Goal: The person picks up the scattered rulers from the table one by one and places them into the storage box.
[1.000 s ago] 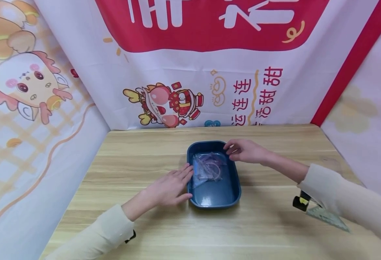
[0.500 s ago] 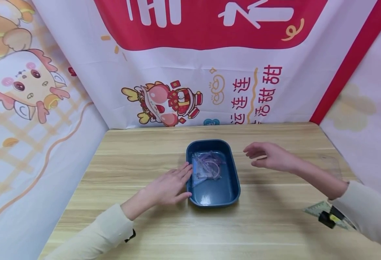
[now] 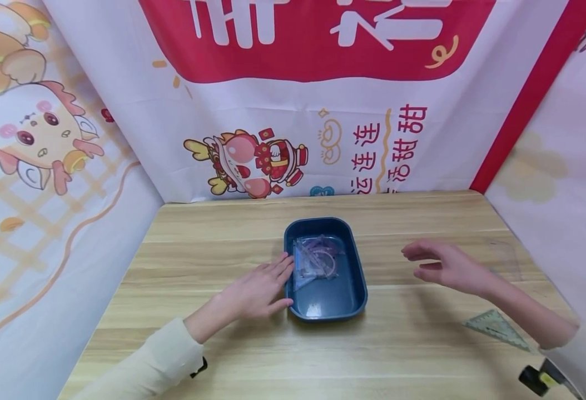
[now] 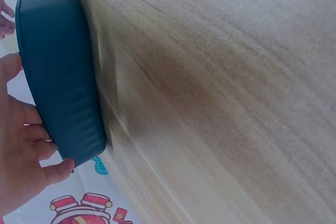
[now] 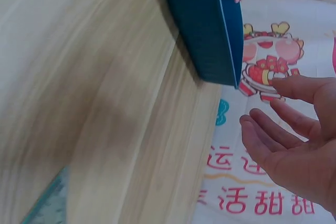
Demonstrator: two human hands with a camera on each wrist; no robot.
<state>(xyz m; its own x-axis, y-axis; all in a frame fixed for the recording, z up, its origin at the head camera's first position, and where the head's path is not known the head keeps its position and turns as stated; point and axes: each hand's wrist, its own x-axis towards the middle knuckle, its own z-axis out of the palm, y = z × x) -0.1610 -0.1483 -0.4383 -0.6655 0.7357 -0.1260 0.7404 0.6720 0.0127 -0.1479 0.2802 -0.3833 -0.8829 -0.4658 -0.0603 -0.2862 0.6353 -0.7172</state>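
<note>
A dark blue rectangular tray (image 3: pixel 328 303) stands on the wooden table. In its left half lies a small pile of clear and purplish plastic rulers (image 3: pixel 315 260), with a round protractor-like curve among them. My left hand (image 3: pixel 258 289) rests against the tray's left rim; in the left wrist view its fingertips (image 4: pixel 64 167) touch along that rim. Away to the right of the tray hovers my right hand (image 3: pixel 450 268), fingers loosely bent with nothing in them, as the right wrist view also shows. A greenish see-through set square (image 3: pixel 498 329) lies on the table below the right forearm.
At the table's right side lies a faint clear plastic piece (image 3: pixel 505 260). Printed cloth (image 3: pixel 273 100) hangs along the back edge and both sides. A black wrist camera mount (image 3: pixel 535 379) sits at the right cuff.
My right hand has left the tray's far right rim and moved right and toward me, uncovering the set square. The left hand stays at the tray's left rim.
</note>
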